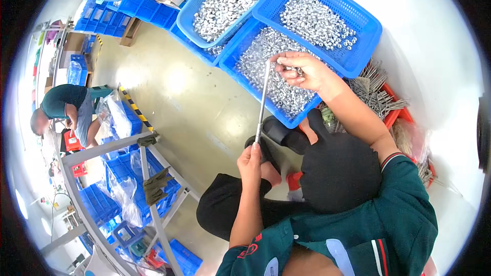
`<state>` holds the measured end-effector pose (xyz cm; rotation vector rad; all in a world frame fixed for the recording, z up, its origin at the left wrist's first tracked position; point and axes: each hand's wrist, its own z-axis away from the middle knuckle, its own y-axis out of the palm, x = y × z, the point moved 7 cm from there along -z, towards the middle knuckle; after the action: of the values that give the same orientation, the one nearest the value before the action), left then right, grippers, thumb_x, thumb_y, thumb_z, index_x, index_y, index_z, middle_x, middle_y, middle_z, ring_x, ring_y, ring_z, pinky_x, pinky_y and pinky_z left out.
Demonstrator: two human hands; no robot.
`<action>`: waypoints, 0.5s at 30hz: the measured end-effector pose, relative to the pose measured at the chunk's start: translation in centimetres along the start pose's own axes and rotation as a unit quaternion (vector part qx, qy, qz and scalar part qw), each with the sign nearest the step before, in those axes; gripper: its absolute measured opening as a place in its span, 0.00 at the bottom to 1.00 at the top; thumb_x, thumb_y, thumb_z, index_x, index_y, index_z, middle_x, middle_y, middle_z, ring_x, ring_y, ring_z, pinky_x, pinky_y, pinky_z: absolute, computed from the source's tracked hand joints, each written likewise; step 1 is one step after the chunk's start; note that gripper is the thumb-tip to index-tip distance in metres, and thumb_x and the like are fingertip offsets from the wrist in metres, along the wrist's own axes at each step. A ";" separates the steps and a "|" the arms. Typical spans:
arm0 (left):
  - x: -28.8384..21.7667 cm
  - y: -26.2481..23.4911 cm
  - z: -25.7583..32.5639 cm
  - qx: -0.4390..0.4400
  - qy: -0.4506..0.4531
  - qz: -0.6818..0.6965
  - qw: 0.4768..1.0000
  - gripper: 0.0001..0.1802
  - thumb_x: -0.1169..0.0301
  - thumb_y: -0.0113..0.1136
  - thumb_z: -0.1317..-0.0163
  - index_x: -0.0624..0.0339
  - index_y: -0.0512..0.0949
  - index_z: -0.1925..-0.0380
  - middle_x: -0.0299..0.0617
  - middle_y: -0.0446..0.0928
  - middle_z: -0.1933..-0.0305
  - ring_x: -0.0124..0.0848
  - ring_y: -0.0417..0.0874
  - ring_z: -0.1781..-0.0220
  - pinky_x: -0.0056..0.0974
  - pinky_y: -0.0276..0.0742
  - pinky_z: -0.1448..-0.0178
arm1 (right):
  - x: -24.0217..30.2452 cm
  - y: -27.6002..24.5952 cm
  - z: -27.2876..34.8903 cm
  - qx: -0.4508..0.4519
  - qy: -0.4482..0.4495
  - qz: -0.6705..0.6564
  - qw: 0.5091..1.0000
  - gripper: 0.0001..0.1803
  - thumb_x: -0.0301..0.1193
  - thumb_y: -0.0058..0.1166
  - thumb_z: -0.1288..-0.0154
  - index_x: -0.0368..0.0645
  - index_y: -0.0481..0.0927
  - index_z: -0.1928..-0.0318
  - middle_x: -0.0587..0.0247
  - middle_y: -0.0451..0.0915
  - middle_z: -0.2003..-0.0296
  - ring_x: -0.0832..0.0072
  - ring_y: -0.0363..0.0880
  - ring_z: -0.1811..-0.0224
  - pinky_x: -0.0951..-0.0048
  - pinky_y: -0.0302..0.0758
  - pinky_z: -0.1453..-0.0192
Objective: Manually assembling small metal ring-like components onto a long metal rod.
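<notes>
My left hand [249, 161] is closed round the lower end of a thin silvery metal rod [263, 99], which stands up at a slight tilt. At the rod's upper end, the thumb and forefinger of my right hand [307, 71] pinch close to its tip. Several small silvery nuts [299, 72] sit in the curled fingers of that hand; whether one is on the rod's tip is too small to tell. Beneath the right hand lies a blue crate [236, 77] full of similar small metal parts [266, 46].
A blue perforated basket [369, 25] of nuts overlaps the crate, and a lighter blue basket [185, 23] stands beside it. Long metal rods [378, 97] lie in a red crate [393, 115] at right. At left are a grey metal frame [169, 171] and a seated person [64, 99].
</notes>
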<state>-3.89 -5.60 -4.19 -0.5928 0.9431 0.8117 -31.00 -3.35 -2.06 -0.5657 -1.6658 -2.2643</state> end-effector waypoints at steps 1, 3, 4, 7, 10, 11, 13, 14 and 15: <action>0.0 0.0 0.0 0.000 0.001 0.000 1.000 0.16 0.60 0.50 0.38 0.57 0.70 0.81 0.27 0.62 0.86 0.15 0.58 0.86 0.24 0.50 0.83 | 0.1 0.0 0.0 0.004 -0.004 -0.018 1.000 0.10 0.26 0.46 0.39 0.34 0.72 0.58 0.65 0.70 0.73 0.87 0.59 0.82 0.90 0.53 0.88; -0.1 0.1 0.2 0.002 0.011 -0.010 1.000 0.17 0.60 0.50 0.38 0.57 0.71 0.82 0.27 0.63 0.86 0.15 0.57 0.86 0.23 0.50 0.82 | 0.3 0.2 0.0 0.022 -0.010 -0.039 0.999 0.09 0.28 0.47 0.38 0.36 0.72 0.60 0.67 0.71 0.73 0.88 0.59 0.82 0.90 0.54 0.87; -0.1 0.1 0.2 0.002 0.011 -0.010 1.000 0.17 0.60 0.50 0.38 0.57 0.71 0.82 0.27 0.63 0.86 0.15 0.57 0.86 0.23 0.50 0.82 | 0.3 0.1 0.0 0.022 -0.011 -0.039 0.999 0.09 0.28 0.47 0.38 0.36 0.72 0.60 0.67 0.71 0.73 0.88 0.59 0.82 0.90 0.54 0.87; -0.1 0.2 0.2 0.011 0.019 -0.036 0.999 0.18 0.60 0.50 0.38 0.58 0.71 0.83 0.27 0.62 0.86 0.15 0.57 0.85 0.23 0.50 0.82 | 0.3 0.3 0.0 0.047 -0.008 -0.077 0.996 0.07 0.28 0.48 0.38 0.38 0.72 0.62 0.68 0.70 0.75 0.88 0.59 0.83 0.90 0.54 0.87; -0.2 0.3 0.3 0.006 0.020 -0.038 0.999 0.19 0.59 0.50 0.38 0.58 0.71 0.84 0.27 0.62 0.86 0.16 0.57 0.85 0.24 0.50 0.82 | 0.1 0.3 -0.2 0.026 -0.004 -0.029 0.999 0.06 0.29 0.50 0.39 0.40 0.73 0.63 0.70 0.69 0.77 0.89 0.60 0.84 0.90 0.53 0.87; -0.3 0.4 0.3 0.009 0.022 -0.039 0.999 0.19 0.59 0.50 0.38 0.59 0.71 0.84 0.26 0.62 0.86 0.16 0.57 0.85 0.23 0.50 0.82 | 0.0 0.3 -0.1 0.020 0.001 -0.012 1.000 0.06 0.28 0.51 0.40 0.41 0.73 0.64 0.71 0.69 0.78 0.89 0.60 0.84 0.90 0.53 0.87; -0.3 0.5 0.3 0.011 0.023 -0.039 0.999 0.19 0.59 0.50 0.38 0.59 0.71 0.84 0.26 0.62 0.86 0.16 0.57 0.85 0.23 0.50 0.81 | 0.2 0.6 0.1 0.014 0.007 0.005 1.000 0.05 0.28 0.52 0.42 0.41 0.73 0.65 0.72 0.68 0.79 0.89 0.60 0.85 0.89 0.52 0.87; -0.3 0.5 0.3 0.010 0.028 -0.042 0.999 0.19 0.59 0.50 0.38 0.59 0.71 0.84 0.26 0.62 0.86 0.16 0.57 0.85 0.23 0.50 0.81 | 0.9 0.7 0.3 0.008 -0.024 0.079 0.997 0.06 0.27 0.53 0.43 0.41 0.73 0.65 0.72 0.68 0.79 0.89 0.60 0.85 0.89 0.51 0.87; -0.4 0.4 0.4 0.009 0.033 -0.045 0.998 0.19 0.59 0.50 0.38 0.59 0.71 0.84 0.26 0.61 0.86 0.16 0.57 0.85 0.23 0.50 0.81 | 1.6 1.0 0.5 0.003 -0.054 0.152 0.987 0.06 0.27 0.54 0.44 0.41 0.73 0.66 0.73 0.68 0.79 0.89 0.60 0.85 0.89 0.50 0.86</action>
<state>-4.15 -5.22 -3.70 -0.6454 0.9761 0.7055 -31.87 -3.19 -0.37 -0.8906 -1.5126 -2.0413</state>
